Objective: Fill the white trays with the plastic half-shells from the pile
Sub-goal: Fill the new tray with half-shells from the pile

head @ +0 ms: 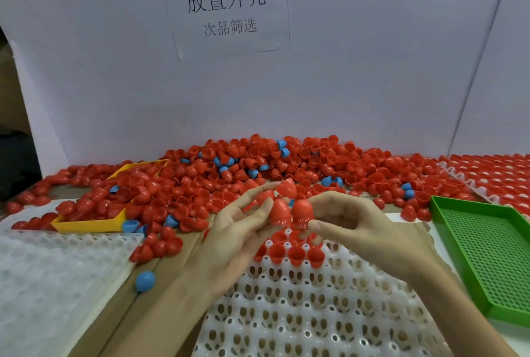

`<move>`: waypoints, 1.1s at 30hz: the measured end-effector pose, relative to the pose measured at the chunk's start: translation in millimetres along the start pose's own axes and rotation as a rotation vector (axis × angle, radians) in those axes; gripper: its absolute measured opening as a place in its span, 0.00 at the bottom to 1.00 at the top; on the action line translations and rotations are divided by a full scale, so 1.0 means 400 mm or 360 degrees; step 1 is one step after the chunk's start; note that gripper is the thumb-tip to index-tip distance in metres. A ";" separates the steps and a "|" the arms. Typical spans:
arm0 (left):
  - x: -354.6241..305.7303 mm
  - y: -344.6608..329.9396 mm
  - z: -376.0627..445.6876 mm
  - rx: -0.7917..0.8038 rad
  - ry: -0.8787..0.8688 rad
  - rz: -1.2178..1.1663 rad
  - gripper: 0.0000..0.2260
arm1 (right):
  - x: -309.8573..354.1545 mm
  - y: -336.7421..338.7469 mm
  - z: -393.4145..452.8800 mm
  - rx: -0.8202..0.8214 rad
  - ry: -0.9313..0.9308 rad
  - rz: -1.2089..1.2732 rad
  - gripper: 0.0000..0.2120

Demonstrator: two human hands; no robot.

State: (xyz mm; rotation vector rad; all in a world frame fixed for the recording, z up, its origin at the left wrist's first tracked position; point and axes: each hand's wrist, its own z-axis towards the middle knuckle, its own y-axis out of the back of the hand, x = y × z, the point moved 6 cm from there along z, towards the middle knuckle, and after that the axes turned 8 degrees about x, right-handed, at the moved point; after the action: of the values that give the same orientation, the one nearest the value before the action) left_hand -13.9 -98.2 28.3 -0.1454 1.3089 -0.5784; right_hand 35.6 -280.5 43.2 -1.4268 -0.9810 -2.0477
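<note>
Both hands' grip holding red half-shells (289,207) over white tray (315,299); sign (226,1) reads 放置外壳

paper sign (229,6), 放置外壳; beneath, 次品筛选

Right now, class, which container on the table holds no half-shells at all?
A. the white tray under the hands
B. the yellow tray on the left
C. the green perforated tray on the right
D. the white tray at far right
C: the green perforated tray shows only its bare mesh floor, while the other three hold red shells.
</note>
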 end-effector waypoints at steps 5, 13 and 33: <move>0.001 0.006 -0.015 -0.0088 -0.0068 0.0315 0.14 | -0.018 0.010 0.001 0.0013 -0.0017 -0.0013 0.12; -0.046 0.034 -0.034 -0.0404 -0.0290 0.1227 0.15 | -0.060 0.127 -0.011 -0.0547 -0.0039 -0.0160 0.14; 0.025 -0.001 -0.028 -0.0163 0.0050 0.1111 0.11 | -0.046 0.042 0.010 0.0007 0.0000 -0.0163 0.08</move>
State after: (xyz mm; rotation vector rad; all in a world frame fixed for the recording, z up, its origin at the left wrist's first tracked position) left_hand -23.1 -100.9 16.9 0.2343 1.3165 0.0812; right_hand 56.5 -288.9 31.6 -1.4011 -1.0782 -2.1166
